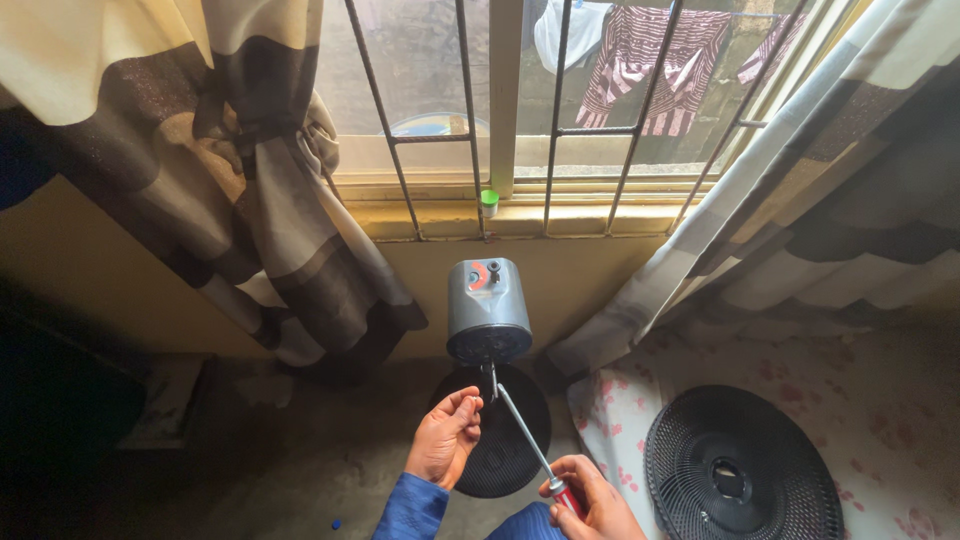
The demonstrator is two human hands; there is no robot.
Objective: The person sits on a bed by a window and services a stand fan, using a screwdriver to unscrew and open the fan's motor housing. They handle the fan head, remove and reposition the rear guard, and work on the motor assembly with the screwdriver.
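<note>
A grey fan motor housing [488,308] with a red knob on top stands upright on its round black base [505,455] below the window. My right hand [590,500] grips a red-handled screwdriver [530,445], its long metal shaft angled up to the shaft at the motor's front. My left hand [445,435] is beside the motor shaft, fingers pinched together near the screwdriver tip; whether it holds a small part is too small to tell.
A black fan grille [742,468] lies on a flowered cloth [880,400] to the right. Striped curtains hang at both sides of a barred window [500,110]. A small green-capped bottle [489,203] stands on the sill. Dark furniture fills the left.
</note>
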